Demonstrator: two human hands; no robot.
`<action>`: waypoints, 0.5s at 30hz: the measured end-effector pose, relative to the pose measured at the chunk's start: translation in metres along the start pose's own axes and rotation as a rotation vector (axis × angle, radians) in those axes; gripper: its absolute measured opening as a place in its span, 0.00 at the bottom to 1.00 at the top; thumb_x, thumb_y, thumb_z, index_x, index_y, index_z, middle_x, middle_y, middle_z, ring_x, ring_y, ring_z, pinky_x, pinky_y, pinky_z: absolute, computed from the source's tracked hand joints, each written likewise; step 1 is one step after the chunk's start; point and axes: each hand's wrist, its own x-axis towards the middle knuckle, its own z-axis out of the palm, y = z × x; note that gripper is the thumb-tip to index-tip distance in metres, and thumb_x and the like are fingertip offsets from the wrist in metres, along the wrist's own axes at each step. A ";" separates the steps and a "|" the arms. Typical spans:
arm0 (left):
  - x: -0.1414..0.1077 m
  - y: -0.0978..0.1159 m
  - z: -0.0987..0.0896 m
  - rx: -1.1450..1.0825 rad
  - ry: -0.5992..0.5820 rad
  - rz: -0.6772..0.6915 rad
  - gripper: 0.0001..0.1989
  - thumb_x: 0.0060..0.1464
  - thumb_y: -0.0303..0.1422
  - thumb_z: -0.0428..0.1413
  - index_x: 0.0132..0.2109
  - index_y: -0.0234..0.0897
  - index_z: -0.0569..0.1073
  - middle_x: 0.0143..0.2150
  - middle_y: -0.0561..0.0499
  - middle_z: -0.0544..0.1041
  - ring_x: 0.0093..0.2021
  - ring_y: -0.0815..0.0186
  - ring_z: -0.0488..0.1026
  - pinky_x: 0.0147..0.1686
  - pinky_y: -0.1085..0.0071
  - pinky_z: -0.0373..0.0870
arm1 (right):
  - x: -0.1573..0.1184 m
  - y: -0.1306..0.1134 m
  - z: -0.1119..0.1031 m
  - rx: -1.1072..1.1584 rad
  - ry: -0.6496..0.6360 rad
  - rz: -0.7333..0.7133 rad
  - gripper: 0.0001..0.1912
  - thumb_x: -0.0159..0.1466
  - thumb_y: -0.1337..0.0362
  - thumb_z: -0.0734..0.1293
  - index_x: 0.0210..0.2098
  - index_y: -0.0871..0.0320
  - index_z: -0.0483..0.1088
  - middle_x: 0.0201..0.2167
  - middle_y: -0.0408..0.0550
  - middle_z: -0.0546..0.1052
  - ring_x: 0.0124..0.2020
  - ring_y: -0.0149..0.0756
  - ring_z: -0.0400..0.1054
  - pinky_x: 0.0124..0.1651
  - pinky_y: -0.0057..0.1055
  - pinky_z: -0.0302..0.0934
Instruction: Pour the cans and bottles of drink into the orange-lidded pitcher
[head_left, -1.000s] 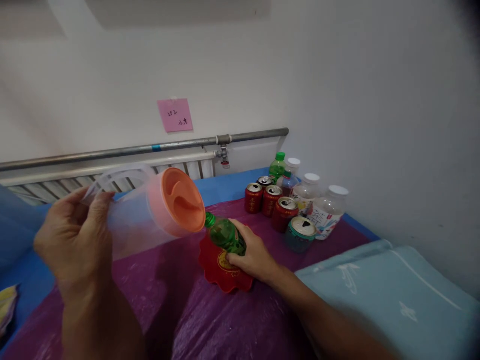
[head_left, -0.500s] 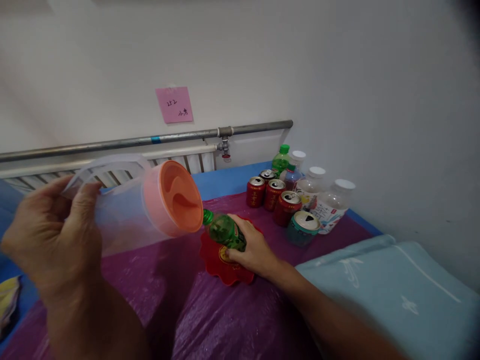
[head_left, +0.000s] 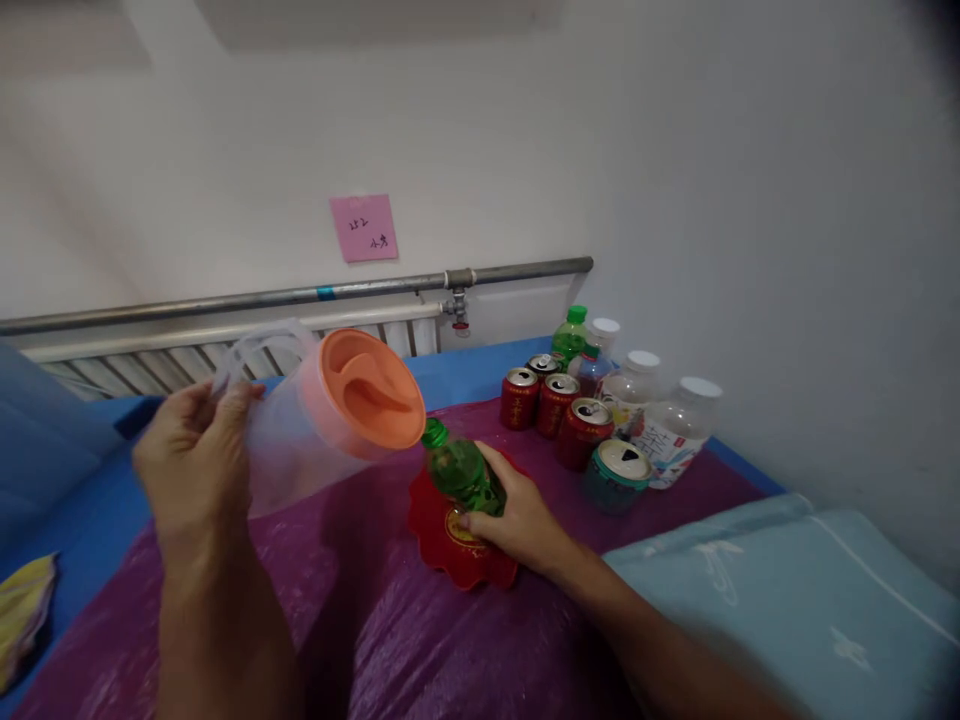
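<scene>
Since a moment ago the left hand has drawn inward and a little higher, carrying the clear plastic jug with the orange lid closer to the bottle, so the lid's rim now sits just beside the bottle's mouth. That hand is wrapped around the jug's pale handle, and the jug is tipped over almost onto its side, lid facing right, as one would hold it to bring the spout over a narrow neck; no liquid shows inside. The right hand is closed around the small green plastic bottle, gripping its lower body and leaning its neck toward the jug. The bottle's base stands on a red scalloped plastic dish, seemingly there to catch spills, on the purple plastic sheet covering the worktop. Behind the right hand, near the wall, stand red drink cans, a teal can and white-capped clear bottles, well apart from both hands.
</scene>
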 end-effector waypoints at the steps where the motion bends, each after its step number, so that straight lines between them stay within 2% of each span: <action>1: 0.001 -0.002 0.004 -0.016 0.008 -0.017 0.13 0.46 0.35 0.60 0.40 0.35 0.79 0.31 0.53 0.78 0.28 0.68 0.71 0.29 0.71 0.68 | 0.000 0.001 -0.001 0.053 -0.001 0.019 0.39 0.46 0.69 0.70 0.58 0.54 0.64 0.51 0.46 0.76 0.51 0.44 0.70 0.56 0.39 0.63; 5: 0.002 -0.016 0.019 -0.176 -0.141 -0.212 0.14 0.43 0.37 0.62 0.37 0.34 0.78 0.27 0.55 0.76 0.23 0.72 0.68 0.24 0.74 0.64 | 0.001 0.002 -0.005 0.380 0.032 0.109 0.35 0.43 0.65 0.71 0.52 0.53 0.67 0.44 0.45 0.78 0.45 0.43 0.72 0.48 0.37 0.67; 9: -0.008 -0.035 0.043 -0.397 -0.331 -0.367 0.19 0.35 0.39 0.67 0.36 0.35 0.76 0.27 0.54 0.77 0.24 0.70 0.70 0.26 0.72 0.68 | -0.002 -0.004 -0.007 0.697 0.077 0.159 0.30 0.43 0.65 0.69 0.47 0.52 0.67 0.38 0.44 0.79 0.37 0.41 0.74 0.38 0.35 0.69; 12: -0.026 -0.043 0.065 -0.518 -0.451 -0.479 0.21 0.31 0.38 0.68 0.35 0.34 0.75 0.28 0.51 0.78 0.26 0.66 0.73 0.29 0.68 0.70 | -0.004 -0.010 -0.006 0.785 0.080 0.180 0.28 0.43 0.66 0.68 0.46 0.52 0.67 0.37 0.45 0.79 0.37 0.43 0.75 0.39 0.38 0.70; 15: -0.043 -0.043 0.081 -0.602 -0.512 -0.543 0.19 0.31 0.34 0.68 0.34 0.34 0.74 0.29 0.50 0.79 0.30 0.63 0.75 0.33 0.67 0.72 | -0.006 -0.013 -0.005 0.772 0.109 0.184 0.28 0.44 0.63 0.68 0.46 0.52 0.66 0.40 0.47 0.80 0.41 0.47 0.75 0.44 0.42 0.71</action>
